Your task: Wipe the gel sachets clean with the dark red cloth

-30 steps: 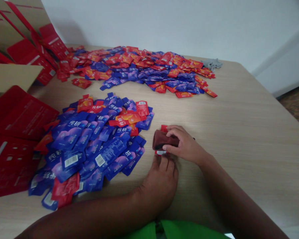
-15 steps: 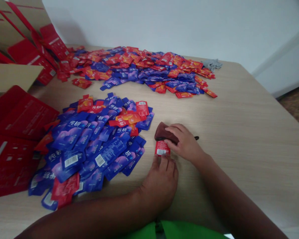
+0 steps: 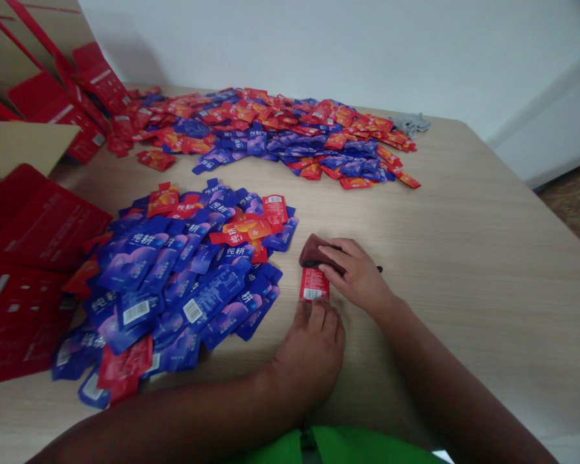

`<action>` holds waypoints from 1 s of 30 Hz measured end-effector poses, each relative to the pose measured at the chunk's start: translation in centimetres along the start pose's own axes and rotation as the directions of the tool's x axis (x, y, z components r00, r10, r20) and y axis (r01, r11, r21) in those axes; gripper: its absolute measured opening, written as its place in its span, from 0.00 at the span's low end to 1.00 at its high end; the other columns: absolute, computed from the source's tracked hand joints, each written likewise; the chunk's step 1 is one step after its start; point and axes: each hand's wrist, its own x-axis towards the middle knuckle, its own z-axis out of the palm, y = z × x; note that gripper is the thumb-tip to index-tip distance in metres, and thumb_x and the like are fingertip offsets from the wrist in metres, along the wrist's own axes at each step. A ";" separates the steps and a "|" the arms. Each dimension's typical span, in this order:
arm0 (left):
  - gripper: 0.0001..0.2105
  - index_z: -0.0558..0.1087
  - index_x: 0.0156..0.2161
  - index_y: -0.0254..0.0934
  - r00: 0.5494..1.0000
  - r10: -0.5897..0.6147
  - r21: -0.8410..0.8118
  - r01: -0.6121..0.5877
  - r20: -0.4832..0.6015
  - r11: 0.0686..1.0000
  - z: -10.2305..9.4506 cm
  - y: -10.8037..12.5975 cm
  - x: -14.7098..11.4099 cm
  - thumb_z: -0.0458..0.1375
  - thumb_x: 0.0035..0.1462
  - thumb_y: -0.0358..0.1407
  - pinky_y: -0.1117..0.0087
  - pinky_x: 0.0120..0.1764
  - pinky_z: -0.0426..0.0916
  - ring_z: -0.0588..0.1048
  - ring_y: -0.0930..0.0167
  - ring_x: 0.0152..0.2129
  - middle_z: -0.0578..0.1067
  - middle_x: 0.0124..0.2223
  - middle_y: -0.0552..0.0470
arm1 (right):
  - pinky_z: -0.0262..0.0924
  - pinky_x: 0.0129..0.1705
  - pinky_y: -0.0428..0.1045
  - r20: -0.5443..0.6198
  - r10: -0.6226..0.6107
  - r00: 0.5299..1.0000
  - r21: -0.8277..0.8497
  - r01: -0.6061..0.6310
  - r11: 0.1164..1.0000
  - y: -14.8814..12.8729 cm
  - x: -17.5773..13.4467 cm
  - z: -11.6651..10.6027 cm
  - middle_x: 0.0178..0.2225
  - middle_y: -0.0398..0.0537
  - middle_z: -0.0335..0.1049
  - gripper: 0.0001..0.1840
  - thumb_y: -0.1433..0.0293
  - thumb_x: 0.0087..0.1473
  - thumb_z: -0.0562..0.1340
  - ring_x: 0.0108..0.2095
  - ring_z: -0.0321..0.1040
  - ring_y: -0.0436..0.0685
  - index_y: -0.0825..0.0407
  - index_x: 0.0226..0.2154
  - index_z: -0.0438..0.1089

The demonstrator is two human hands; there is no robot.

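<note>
Pressing its fingertips onto the near edge of a small, flat, red sachet with a white barcode panel (image 3: 315,283), the left hand (image 3: 314,348) rests at that sachet's six o'clock, counting twelve as straight away from the person. Its fingers lie close together; the thumb is hidden, so whether the edge is pinched or merely held down cannot be told. The sachet lies flat on a pale wood-grain table (image 3: 473,277), its far end running up to a soft reddish-brown cloth pad (image 3: 313,250) at twelve o'clock; how much lies beneath is hidden.

Between two and three o'clock, the right hand (image 3: 357,270) grasps the cloth pad, thumb on the near side and fingers curled over the top. A thin black tip (image 3: 379,269) sticks out past this hand at three o'clock.

At nine o'clock, well apart from the right hand, spreads a heap of flat blue-purple and red-orange sachets (image 3: 183,277), with an opened red cardboard carton (image 3: 33,225) beyond it. Between eleven and twelve stretches a long bank of plumper red and purple sachets (image 3: 270,135); at one o'clock, crumpled grey cloth (image 3: 413,124) lies just beside its end.
</note>
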 end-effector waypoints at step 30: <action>0.22 0.74 0.62 0.26 1.000 -0.001 -0.002 0.001 0.009 1.000 0.0 -0.1 0.1 0.52 0.70 0.38 0.41 0.59 0.65 0.71 0.47 0.58 0.74 0.60 0.29 | 0.71 0.57 0.63 0.011 0.036 0.999 0.077 -0.036 0.996 0.7 0.1 0.6 0.57 0.55 0.72 0.21 0.66 0.64 0.64 0.56 0.71 0.66 0.44 0.59 0.75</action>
